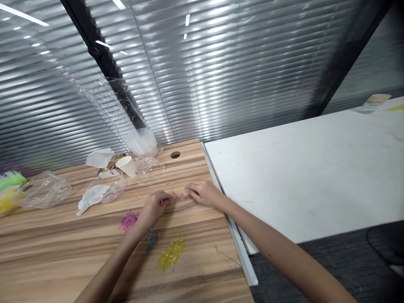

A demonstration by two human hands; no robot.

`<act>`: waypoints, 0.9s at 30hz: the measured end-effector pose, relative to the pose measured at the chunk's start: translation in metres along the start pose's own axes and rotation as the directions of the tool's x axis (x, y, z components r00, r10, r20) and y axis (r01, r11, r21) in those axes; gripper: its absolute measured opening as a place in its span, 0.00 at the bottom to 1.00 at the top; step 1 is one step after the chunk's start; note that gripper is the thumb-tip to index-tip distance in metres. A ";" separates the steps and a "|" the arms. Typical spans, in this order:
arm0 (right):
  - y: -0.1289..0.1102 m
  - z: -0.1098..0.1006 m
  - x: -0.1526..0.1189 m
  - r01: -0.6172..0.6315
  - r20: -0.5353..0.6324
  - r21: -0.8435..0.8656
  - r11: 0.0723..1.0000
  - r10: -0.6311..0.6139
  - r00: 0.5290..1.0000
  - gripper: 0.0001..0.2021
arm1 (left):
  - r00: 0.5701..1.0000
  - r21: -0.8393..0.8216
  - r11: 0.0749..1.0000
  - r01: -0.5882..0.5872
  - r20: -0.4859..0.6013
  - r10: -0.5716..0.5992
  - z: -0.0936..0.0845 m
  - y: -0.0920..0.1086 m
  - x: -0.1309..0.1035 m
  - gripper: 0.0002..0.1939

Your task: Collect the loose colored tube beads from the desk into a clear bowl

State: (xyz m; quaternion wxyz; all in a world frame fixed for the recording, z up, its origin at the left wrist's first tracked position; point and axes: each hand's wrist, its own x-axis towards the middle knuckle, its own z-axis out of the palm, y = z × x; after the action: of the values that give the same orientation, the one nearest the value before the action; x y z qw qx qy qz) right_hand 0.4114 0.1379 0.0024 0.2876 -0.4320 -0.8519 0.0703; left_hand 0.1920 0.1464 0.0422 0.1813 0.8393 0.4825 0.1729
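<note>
Two hands meet mid wooden table (94, 252): left hand (153, 209) and right hand (203, 192) both pinched on small pink beads (178, 196) between them (details blurred). Pink bead pile (129, 220), yellow bead pile (172, 253) lie nearer.

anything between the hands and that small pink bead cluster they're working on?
Nothing visible. The left hand and right hand flank the small pink bead cluster on the wooden table, fingertips at it. The pink, dark grey and yellow bead piles lie nearer the camera, off to the side.
</note>
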 end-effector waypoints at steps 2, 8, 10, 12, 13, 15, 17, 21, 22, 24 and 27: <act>-0.001 0.000 0.000 -0.004 0.003 -0.008 1.000 0.005 1.000 0.08 | 1.000 0.006 1.000 -0.010 0.005 0.010 0.001 -0.001 0.001 0.09; 0.000 0.000 0.001 0.009 0.014 -0.023 1.000 -0.009 1.000 0.08 | 0.999 -0.012 0.999 -0.032 0.003 0.032 0.003 -0.006 0.004 0.08; 0.001 0.000 0.001 0.011 0.008 -0.019 1.000 -0.011 1.000 0.09 | 0.999 -0.023 0.999 -0.044 0.002 0.044 0.004 -0.007 0.004 0.08; 0.001 0.001 0.000 0.007 0.003 -0.018 1.000 -0.007 1.000 0.08 | 0.999 -0.028 0.999 -0.044 -0.002 0.044 0.005 -0.008 0.004 0.08; 0.002 0.001 0.000 0.006 0.001 -0.015 1.000 -0.006 1.000 0.08 | 0.999 -0.025 0.999 -0.037 -0.003 0.037 0.006 -0.008 0.003 0.08; 0.003 0.002 0.000 0.008 -0.005 0.001 1.000 -0.008 1.000 0.08 | 1.000 -0.009 1.000 -0.020 0.002 0.020 0.004 -0.008 0.002 0.08; 0.003 0.002 0.000 0.016 -0.011 0.021 1.000 -0.016 1.000 0.08 | 1.000 0.012 1.000 -0.008 0.020 0.008 0.001 -0.009 0.000 0.08; 0.004 0.003 0.000 0.019 -0.018 0.028 0.999 -0.019 1.000 0.09 | 0.995 0.071 0.997 0.005 0.096 -0.012 -0.009 -0.010 -0.008 0.07; 0.004 0.003 -0.001 0.017 -0.018 0.024 1.000 -0.017 1.000 0.09 | 0.992 0.094 0.995 0.013 0.121 -0.025 -0.012 -0.010 -0.011 0.07; 0.004 0.003 -0.001 0.014 -0.015 0.015 1.000 -0.014 1.000 0.09 | 0.981 0.139 0.990 0.019 0.189 -0.045 -0.021 -0.008 -0.019 0.06; 0.004 0.004 -0.002 0.007 -0.009 0.012 1.000 -0.007 1.000 0.10 | 0.945 0.127 0.991 -0.035 0.326 -0.008 -0.039 -0.007 -0.029 0.08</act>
State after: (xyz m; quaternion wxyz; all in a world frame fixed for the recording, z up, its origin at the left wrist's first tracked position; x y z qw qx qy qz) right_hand 0.4132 0.1393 -0.0030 0.2942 -0.4274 -0.8518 0.0725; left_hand 0.1546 0.1295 0.0701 0.2016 0.8697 0.4505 0.0011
